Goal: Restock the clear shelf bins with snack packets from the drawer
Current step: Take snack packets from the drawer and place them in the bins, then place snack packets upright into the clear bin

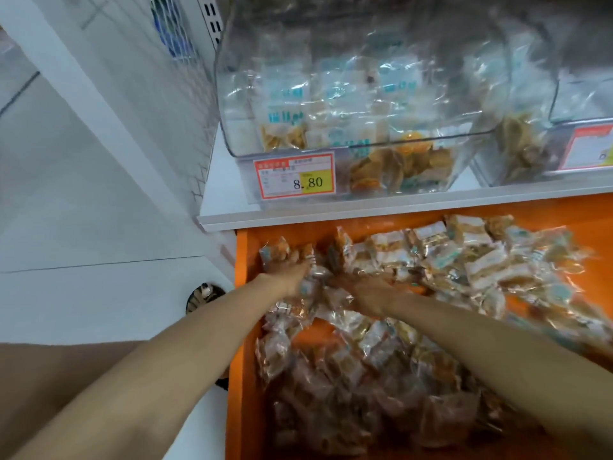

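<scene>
While the orange drawer (pixel 242 327) stands pulled out below the white shelf (pixel 331 212), it takes up most of the lower right of what I can see, and loose snack packets (pixel 481 267) cover nearly all of its bottom, heaped from the near edge to the far edge. On the shelf above it a large clear bin (pixel 227 127) sits at the shelf's left end, partly filled with packets of the same kind that lie mostly along its front wall. A second bin (pixel 564 94) stands just beside it to the right, also with some packets inside. Both bare forearms reach into the drawer's far left corner. The left hand (pixel 288 277) lies against the drawer's left wall, its fingers curled over a bunch of packets. The right hand (pixel 368 295) is just beside it, back upward, its fingers buried among the wrappers, so I cannot tell whether they are apart or closed on anything. A red and yellow price label (pixel 295 176) reading 8.80 hangs on the front of the left bin.
</scene>
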The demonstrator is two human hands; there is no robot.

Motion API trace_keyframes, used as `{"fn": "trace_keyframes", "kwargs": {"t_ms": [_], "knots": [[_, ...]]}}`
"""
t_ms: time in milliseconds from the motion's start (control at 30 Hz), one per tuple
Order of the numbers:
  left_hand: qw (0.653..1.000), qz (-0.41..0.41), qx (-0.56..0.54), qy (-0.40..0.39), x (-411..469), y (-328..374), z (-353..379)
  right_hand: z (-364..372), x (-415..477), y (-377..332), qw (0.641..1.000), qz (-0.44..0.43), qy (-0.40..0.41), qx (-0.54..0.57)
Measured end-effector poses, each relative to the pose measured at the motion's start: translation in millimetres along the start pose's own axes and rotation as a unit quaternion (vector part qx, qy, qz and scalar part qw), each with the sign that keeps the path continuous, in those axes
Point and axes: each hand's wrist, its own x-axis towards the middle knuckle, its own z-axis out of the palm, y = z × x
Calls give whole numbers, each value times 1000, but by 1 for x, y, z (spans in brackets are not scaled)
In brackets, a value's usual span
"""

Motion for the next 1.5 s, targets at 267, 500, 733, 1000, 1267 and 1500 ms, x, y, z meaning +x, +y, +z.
{"fn": "trace_keyframes", "kwargs": {"t_ms": [267,500,733,1000,1267,1500], "knots": [[997,-71,-12,-8,-8,3,-1,-10,7,2,999,-2,-26,-31],[994,-28,-106,-18,-17,3,-8,-13,7,-9,996,-39,-32,-70],[992,-26,-121,18,-34,6,-11,-9,-22,-8,992,-78,-35,-90],[976,-21,-196,94,-62,6,-16,-17,-28,-38,981,-41,-122,-143],[969,-21,-208,130,-64,4,-13,-11,-6,-33,987,-52,-26,-152],[971,-5,-191,142,-75,12,-24,-34,-41,-14,991,-69,-8,-114]]}}
